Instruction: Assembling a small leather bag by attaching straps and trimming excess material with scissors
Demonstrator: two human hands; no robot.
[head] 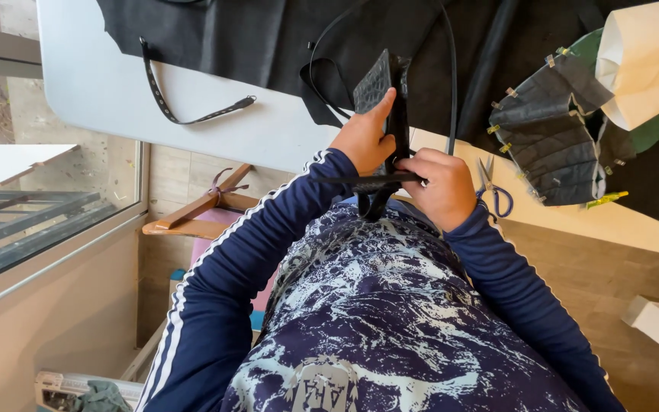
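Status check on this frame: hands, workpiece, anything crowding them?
Left hand grips black textured leather piece. Right hand pinches black strap. Scissors beside right hand.

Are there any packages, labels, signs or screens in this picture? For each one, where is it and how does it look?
No package, sign or screen shows in this view.
Printed emblem: on the person's shirt at the bottom edge, pale grey on a dark blue and white pattern; this is the only label-like mark.
For context, the left hand and right hand hold a black textured leather piece at the table edge, with no tag visible on it.
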